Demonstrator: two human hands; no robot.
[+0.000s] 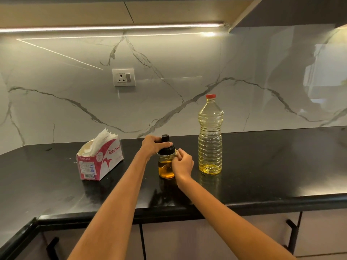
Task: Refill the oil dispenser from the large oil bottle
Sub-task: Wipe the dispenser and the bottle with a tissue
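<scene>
Reaching forward over the front edge of a black counter [262,184], two bare forearms meeting at a small oil dispenser [166,166] standing upright near the middle. Right hand [182,164] curled round the clear lower body of the dispenser, steadying it from the right side. Left hand [152,145] wrapped over the black cap [166,142], fingers and thumb pinching it from above, seemingly set to twist it off. Dispenser roughly one-third full of amber oil; body probably glass, so stiff, breakable and likely slick if oily; best held firmly low on the body while turning the cap, as now.

Just beside the dispenser, to the right and a little farther back, the large oil bottle [210,136], upright, untouched, red cap [210,96] on. Clear ribbed plastic, only a shallow layer of yellow oil at the bottom, so probably light, thin-walled and apt to dent under a hard squeeze; ribbed middle offering the surest grip, with care needed when tipping far over to pour so little.

To the left, well apart, a pink and white tissue box [99,160] with tissue poking out.

Farthest back, a white marble-look wall with a socket [123,77] and a strip light [112,28] under the cupboard.
</scene>
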